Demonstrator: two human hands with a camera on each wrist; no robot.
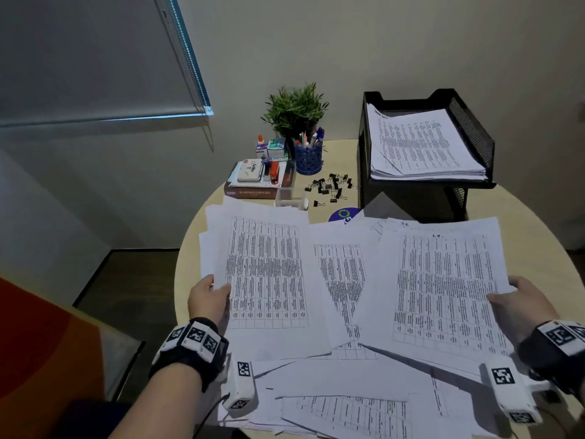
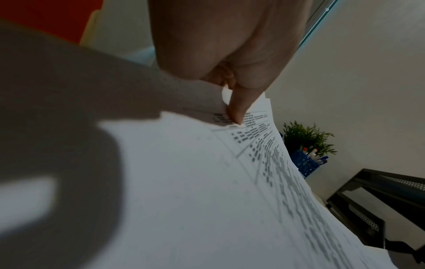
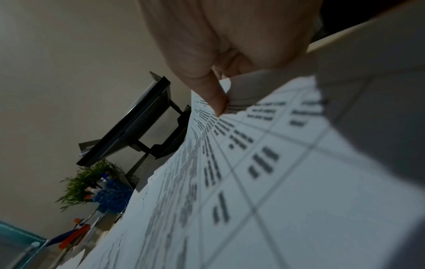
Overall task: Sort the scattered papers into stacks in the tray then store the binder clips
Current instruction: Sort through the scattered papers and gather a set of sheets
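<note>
Printed table sheets lie scattered over the round table point(image 1: 538, 236). My left hand point(image 1: 210, 294) pinches the left edge of a bundle of sheets point(image 1: 266, 267), thumb on top; the left wrist view shows the thumb point(image 2: 239, 107) pressed on that paper point(image 2: 207, 182). My right hand point(image 1: 519, 299) pinches the right edge of another bundle point(image 1: 443, 286), seen close in the right wrist view under the thumb point(image 3: 216, 98) as lifted paper point(image 3: 264, 172). The black mesh tray point(image 1: 471, 128) at the back right holds a paper stack point(image 1: 418, 147). Several black binder clips point(image 1: 330, 186) lie loose left of the tray.
Behind the papers stand a blue pen cup point(image 1: 308, 156), a green plant point(image 1: 296, 107), a book with a stamp pad and stapler point(image 1: 259, 179), a clear small box point(image 1: 289, 198) and a blue disc point(image 1: 343, 214). More sheets point(image 1: 342, 403) cover the table's near edge.
</note>
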